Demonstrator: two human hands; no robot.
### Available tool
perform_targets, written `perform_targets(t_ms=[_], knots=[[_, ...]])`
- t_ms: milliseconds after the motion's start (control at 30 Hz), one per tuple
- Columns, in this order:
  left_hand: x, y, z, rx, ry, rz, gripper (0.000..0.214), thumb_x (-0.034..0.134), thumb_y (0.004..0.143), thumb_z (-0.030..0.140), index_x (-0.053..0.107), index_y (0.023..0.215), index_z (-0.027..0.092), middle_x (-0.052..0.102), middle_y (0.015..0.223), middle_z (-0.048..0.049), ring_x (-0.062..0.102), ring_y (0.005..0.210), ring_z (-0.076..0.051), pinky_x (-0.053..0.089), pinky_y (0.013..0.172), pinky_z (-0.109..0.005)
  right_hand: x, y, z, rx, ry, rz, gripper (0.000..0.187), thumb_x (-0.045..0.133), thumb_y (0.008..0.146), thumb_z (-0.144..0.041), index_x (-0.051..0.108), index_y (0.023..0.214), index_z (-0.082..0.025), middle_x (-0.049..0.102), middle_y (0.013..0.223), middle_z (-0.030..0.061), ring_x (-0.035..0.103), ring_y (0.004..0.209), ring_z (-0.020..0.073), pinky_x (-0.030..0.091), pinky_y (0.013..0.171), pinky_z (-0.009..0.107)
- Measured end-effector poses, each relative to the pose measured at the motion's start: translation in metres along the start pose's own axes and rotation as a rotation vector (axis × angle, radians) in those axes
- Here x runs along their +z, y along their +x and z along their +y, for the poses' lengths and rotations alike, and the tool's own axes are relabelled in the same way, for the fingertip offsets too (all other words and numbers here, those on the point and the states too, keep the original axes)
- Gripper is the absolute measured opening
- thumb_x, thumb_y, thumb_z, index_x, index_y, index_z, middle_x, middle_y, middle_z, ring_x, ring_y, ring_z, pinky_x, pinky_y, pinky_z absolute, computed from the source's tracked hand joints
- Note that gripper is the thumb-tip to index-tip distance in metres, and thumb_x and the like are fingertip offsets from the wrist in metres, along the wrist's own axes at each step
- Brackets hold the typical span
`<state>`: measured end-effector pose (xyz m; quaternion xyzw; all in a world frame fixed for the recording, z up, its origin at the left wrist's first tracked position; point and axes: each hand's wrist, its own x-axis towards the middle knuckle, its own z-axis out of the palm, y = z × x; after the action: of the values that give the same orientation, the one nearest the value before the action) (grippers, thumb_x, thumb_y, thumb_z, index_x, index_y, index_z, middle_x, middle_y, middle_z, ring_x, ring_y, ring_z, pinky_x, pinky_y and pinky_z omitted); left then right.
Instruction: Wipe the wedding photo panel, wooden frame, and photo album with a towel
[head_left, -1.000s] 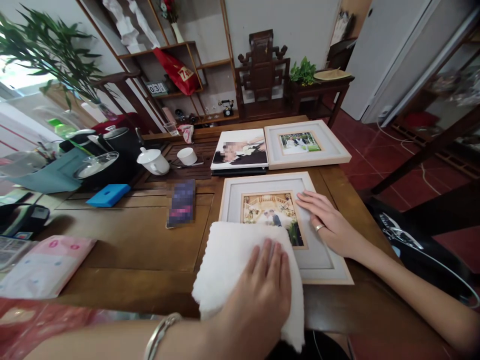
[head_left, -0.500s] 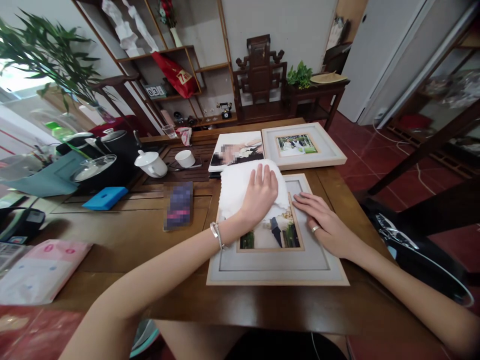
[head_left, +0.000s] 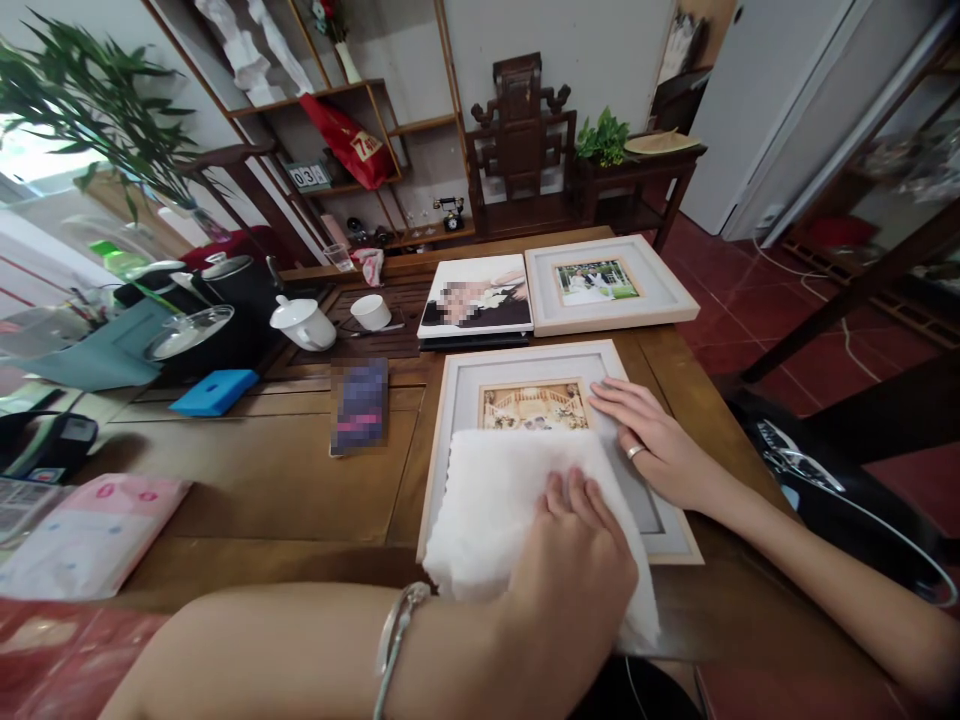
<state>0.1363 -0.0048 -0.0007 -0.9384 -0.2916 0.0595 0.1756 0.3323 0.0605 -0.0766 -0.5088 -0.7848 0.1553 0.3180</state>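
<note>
A light wooden picture frame [head_left: 459, 400] with a wide pale mat lies flat on the table before me. My left hand [head_left: 574, 560], with bracelets at the wrist, presses a white cloth [head_left: 495, 490] onto the frame's lower half, its fingers bent against the fabric. The cloth covers most of the photo [head_left: 536, 402], leaving its upper strip visible, and hangs past the frame's near edge. On the frame's right side rests my right hand [head_left: 656, 440], fingers stretched out, a ring on one finger, holding nothing.
Behind lie a second frame [head_left: 660, 285] and a photo album [head_left: 480, 325]. Leftward on the table [head_left: 300, 480] are a dark blue booklet [head_left: 360, 400], a blue box [head_left: 215, 392], a lidded white cup [head_left: 304, 325], a small white cup [head_left: 371, 312] and a pink-white packet [head_left: 94, 535].
My left hand has drawn the white cloth down toward me, from the frame's top to its near edge, uncovering the photo's upper part. My right hand stays on the right side.
</note>
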Motion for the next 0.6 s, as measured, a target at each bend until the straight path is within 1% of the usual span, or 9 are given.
perform_targets(t_ms=[67, 200, 267, 300, 333, 400, 500, 600], knots=[[0.004, 0.012, 0.001, -0.079, 0.013, -0.043, 0.044, 0.050, 0.087, 0.012, 0.059, 0.127, -0.004, 0.061, 0.124, -0.0285, 0.067, 0.108, -0.034, 0.061, 0.079, -0.035, 0.000, 0.000, 0.001, 0.004, 0.002, 0.005, 0.050, 0.038, 0.091, -0.013, 0.052, 0.137, -0.027, 0.051, 0.146, 0.0057, 0.035, 0.143, 0.0249, 0.031, 0.118, 0.058], [0.019, 0.052, -0.015, -0.221, 0.051, -0.099, 0.043, 0.048, 0.086, 0.003, 0.058, 0.126, -0.007, 0.059, 0.125, -0.0319, 0.065, 0.112, -0.037, 0.058, 0.088, -0.043, 0.000, 0.000, 0.002, -0.015, 0.002, 0.009, 0.050, 0.038, 0.091, -0.013, 0.053, 0.137, -0.027, 0.052, 0.145, 0.0069, 0.036, 0.142, 0.0258, 0.031, 0.117, 0.059], [0.023, 0.066, -0.022, -0.293, 0.022, -0.110, 0.042, 0.049, 0.086, 0.001, 0.059, 0.126, -0.007, 0.058, 0.127, -0.0322, 0.062, 0.115, -0.038, 0.058, 0.089, -0.045, 0.000, 0.001, 0.002, -0.029, 0.008, 0.015, 0.050, 0.039, 0.090, -0.013, 0.053, 0.137, -0.026, 0.052, 0.145, 0.0073, 0.036, 0.142, 0.0261, 0.031, 0.117, 0.058], [0.023, 0.069, -0.022, -0.306, -0.006, -0.113, 0.041, 0.050, 0.085, 0.001, 0.060, 0.125, -0.006, 0.058, 0.127, -0.0315, 0.061, 0.116, -0.039, 0.057, 0.090, -0.046, 0.000, 0.001, 0.002, -0.031, 0.012, 0.016, 0.050, 0.039, 0.090, -0.013, 0.053, 0.136, -0.026, 0.052, 0.145, 0.0075, 0.036, 0.142, 0.0262, 0.031, 0.117, 0.058], [0.022, 0.071, -0.020, -0.301, -0.027, -0.118, 0.040, 0.052, 0.085, 0.002, 0.061, 0.124, -0.005, 0.058, 0.127, -0.0308, 0.060, 0.117, -0.040, 0.057, 0.091, -0.047, 0.000, 0.001, 0.002, -0.030, 0.014, 0.016, 0.050, 0.039, 0.090, -0.013, 0.054, 0.136, -0.025, 0.052, 0.145, 0.0077, 0.036, 0.142, 0.0262, 0.031, 0.117, 0.057], [0.017, 0.066, -0.011, -0.245, -0.032, -0.141, 0.039, 0.055, 0.085, 0.004, 0.063, 0.123, -0.004, 0.059, 0.126, -0.0305, 0.060, 0.117, -0.041, 0.057, 0.091, -0.048, 0.000, 0.001, 0.002, -0.017, 0.012, 0.012, 0.049, 0.039, 0.090, -0.013, 0.055, 0.135, -0.024, 0.052, 0.144, 0.0083, 0.036, 0.142, 0.0265, 0.031, 0.118, 0.057], [0.005, 0.052, 0.007, -0.203, 0.035, -0.190, 0.042, 0.058, 0.086, 0.010, 0.060, 0.125, -0.006, 0.060, 0.122, -0.0329, 0.065, 0.107, -0.041, 0.060, 0.083, -0.046, 0.001, 0.001, 0.001, -0.003, 0.004, 0.013, 0.049, 0.039, 0.090, -0.012, 0.055, 0.135, -0.023, 0.053, 0.144, 0.0092, 0.037, 0.142, 0.0266, 0.030, 0.118, 0.058], [-0.008, 0.041, 0.020, -0.131, 0.073, -0.192, 0.043, 0.057, 0.088, 0.015, 0.060, 0.124, -0.008, 0.062, 0.117, -0.0346, 0.068, 0.102, -0.041, 0.062, 0.078, -0.044, 0.001, 0.001, 0.002, -0.007, 0.005, 0.022, 0.050, 0.039, 0.088, -0.010, 0.055, 0.134, -0.022, 0.053, 0.143, 0.0096, 0.037, 0.142, 0.0257, 0.031, 0.118, 0.057]])
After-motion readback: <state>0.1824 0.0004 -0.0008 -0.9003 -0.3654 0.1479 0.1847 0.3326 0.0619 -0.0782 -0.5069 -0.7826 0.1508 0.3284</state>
